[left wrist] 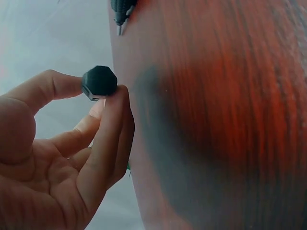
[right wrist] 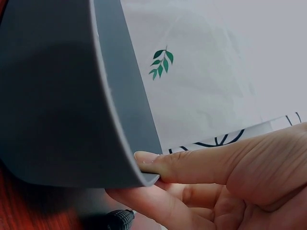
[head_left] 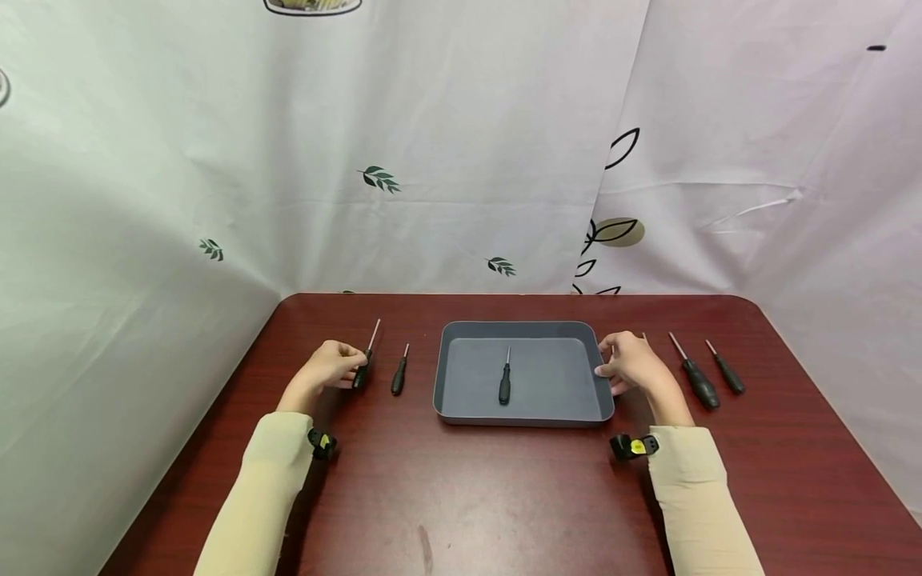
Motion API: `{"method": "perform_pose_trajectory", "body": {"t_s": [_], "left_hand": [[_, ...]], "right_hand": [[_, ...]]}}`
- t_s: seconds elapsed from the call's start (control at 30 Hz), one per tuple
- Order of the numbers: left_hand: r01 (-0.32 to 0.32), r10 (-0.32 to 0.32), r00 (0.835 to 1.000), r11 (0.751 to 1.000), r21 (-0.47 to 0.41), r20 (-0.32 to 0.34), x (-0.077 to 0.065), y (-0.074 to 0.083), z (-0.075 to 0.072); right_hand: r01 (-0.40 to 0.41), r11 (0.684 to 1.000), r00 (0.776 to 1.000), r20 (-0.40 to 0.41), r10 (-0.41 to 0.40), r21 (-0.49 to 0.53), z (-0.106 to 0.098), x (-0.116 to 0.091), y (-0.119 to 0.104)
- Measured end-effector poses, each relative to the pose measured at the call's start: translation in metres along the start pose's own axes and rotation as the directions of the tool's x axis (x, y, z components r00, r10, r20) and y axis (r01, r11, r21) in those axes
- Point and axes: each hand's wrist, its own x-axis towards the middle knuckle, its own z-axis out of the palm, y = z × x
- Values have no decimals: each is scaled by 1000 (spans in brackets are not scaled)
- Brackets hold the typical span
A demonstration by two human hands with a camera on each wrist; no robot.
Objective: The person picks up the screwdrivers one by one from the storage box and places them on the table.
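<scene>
My left hand (head_left: 333,364) pinches a screwdriver (head_left: 362,371) by its black handle, between thumb and fingers, with the shaft pointing to the back of the table. In the left wrist view the handle's faceted butt end (left wrist: 99,82) faces the camera. My right hand (head_left: 634,364) grips the right rim of a grey rectangular tray (head_left: 519,421), thumb over the wall and fingers outside. Inside the tray lies a small black-handled screwdriver (head_left: 505,384). The right wrist view shows the tray's wall (right wrist: 53,96) close up, with my right thumb (right wrist: 192,165) on its rim.
Another small screwdriver (head_left: 398,376) lies between my left hand and the tray. Right of my right hand lie a larger screwdriver (head_left: 700,384) and a smaller one (head_left: 729,374). A dark textured handle (right wrist: 120,220) shows beneath the tray rim. White patterned sheeting (head_left: 461,144) surrounds the table.
</scene>
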Motion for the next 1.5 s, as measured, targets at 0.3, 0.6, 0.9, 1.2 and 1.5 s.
{"method": "perform_pose_trajectory", "body": {"t_s": [0.3,0.6,0.9,1.2,1.5], "left_hand": [[-6,8,999,998,60,-33,1,-1,2],[3,4,998,994,108,-62,2,-2,7],[9,11,993,985,172,-115,2,2,14],[33,-1,990,974,225,-142,3,3,18],[43,9,982,961,274,-187,1,4,22]], "right_hand": [[9,1000,1000,0,-9,-4,0,0,-1],[2,1000,1000,10,-2,-1,0,0,-3],[8,1000,1000,16,-9,14,0,-1,-2],[20,1000,1000,7,-20,-7,-1,-2,-1],[27,1000,1000,3,-27,-12,0,-2,0]]}}
